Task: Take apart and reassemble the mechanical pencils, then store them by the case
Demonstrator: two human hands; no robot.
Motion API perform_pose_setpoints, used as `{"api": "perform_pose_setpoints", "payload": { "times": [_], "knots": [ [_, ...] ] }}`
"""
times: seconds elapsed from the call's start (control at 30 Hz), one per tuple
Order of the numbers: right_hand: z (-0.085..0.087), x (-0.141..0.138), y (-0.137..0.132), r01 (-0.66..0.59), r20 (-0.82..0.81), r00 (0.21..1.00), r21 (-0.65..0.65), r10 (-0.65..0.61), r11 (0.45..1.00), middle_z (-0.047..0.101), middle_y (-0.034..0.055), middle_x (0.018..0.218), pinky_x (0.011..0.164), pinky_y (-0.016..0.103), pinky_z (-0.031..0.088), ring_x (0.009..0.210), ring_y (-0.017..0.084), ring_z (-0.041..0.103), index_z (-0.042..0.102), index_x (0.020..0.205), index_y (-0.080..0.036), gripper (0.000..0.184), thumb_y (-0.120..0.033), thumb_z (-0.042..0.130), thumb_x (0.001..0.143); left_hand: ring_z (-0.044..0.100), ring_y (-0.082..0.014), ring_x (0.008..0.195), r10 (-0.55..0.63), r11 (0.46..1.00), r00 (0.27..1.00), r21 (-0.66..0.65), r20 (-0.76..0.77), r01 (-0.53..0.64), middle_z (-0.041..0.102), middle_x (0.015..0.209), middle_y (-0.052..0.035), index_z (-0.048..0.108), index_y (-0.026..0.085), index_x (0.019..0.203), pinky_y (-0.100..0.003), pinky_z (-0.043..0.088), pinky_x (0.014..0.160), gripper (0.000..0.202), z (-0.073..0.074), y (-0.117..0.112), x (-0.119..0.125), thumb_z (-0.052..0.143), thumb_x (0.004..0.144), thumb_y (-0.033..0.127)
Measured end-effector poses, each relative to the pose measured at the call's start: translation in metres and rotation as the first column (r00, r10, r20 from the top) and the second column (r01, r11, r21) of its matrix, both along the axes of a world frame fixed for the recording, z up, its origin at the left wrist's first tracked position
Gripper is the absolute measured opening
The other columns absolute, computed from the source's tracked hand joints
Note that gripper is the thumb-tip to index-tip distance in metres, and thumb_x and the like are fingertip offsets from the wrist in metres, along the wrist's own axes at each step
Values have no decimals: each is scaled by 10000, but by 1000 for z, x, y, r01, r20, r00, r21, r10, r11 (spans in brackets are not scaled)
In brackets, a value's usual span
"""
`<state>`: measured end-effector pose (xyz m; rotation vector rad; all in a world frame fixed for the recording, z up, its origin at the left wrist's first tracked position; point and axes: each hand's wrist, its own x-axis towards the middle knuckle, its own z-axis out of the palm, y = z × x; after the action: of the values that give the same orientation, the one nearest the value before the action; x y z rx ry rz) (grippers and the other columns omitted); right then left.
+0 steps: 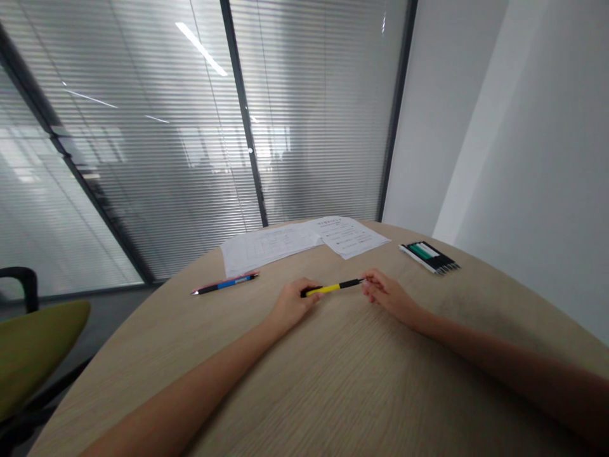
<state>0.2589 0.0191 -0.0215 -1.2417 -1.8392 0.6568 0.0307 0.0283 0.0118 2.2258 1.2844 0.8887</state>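
Round woodgrain table; both hands pinch slim yellow-black pen.

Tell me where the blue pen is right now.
In the head view, the blue pen lies on the table left of the left hand, just in front of the printed sheets.

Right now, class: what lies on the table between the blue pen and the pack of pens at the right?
In the head view, between the blue pen and the pack of pens lie both hands gripping a yellow pen, left hand, right hand.
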Motion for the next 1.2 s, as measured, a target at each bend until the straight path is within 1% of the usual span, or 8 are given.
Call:
{"api": "perform_pose_setpoints", "payload": {
  "times": [0.13,0.37,0.63,0.77,0.87,0.93,1.03,1.2],
  "knots": [
    [2,1,-2,8,60,998,32,-10,999,487,-25,611,530,235,392,538,105,490,470,822,-195,148,-308,380,792,529,-127,664,-4,999,1000,31,-23,5,611,726,-22,628,148,817,-226,399,611,168,0,0,0,536,685,195],
    [7,0,-6,-1,131,991,71,-8,997,457,-32,573,507,223,363,527,108,467,469,725,-195,156,-294,371,793,520,-117,652,-80,988,996,127,-44,85,595,732,-16,625,168,830,-218,397,610,161,-3,1,-2,536,696,174],
    [8,2,-8,-1,126,992,31,-3,1000,450,-37,549,507,222,366,513,106,456,448,658,-192,185,-293,368,790,525,-132,696,-89,971,993,216,-75,104,599,743,-24,623,175,840,-245,399,668,161,-3,-1,-2,538,702,166],
    [4,2,-3,49,108,993,41,-53,998,507,-17,590,520,237,399,537,118,493,504,754,-189,189,-312,365,793,525,-126,669,-78,977,995,193,-57,88,607,744,-19,625,176,828,-234,402,636,155,-3,-2,-2,550,692,182],
    [3,1,-2,79,125,987,179,-103,981,584,47,814,645,291,436,713,151,545,515,947,-191,237,-287,353,804,526,-122,640,-66,986,997,153,-41,71,614,727,-16,628,172,819,-226,400,597,154,-2,-3,-1,547,692,203],
    [4,-2,-5,59,187,973,356,-133,933,562,80,987,772,348,410,892,182,515,470,1075,-193,301,-246,357,801,529,-126,634,-37,987,999,152,-40,42,619,706,-15,633,170,791,-236,399,606,139,-1,-5,0,549,688,211],
    [8,-8,-14,-52,362,910,587,-204,808,516,96,1110,871,406,336,1034,213,437,410,1170,-195,385,-196,382,786,531,-132,635,18,980,999,198,-32,-12,625,669,-8,637,171,732,-266,393,665,102,0,-10,4,570,670,216],
    [15,-17,-30,-257,569,741,732,-358,630,501,67,1171,911,429,244,1088,207,401,435,1156,-243,372,-145,389,800,529,-121,597,17,985,1000,170,-9,-15,623,641,-2,629,163,677,-250,393,632,83,-1,-22,13,573,665,223]
  ]
}}
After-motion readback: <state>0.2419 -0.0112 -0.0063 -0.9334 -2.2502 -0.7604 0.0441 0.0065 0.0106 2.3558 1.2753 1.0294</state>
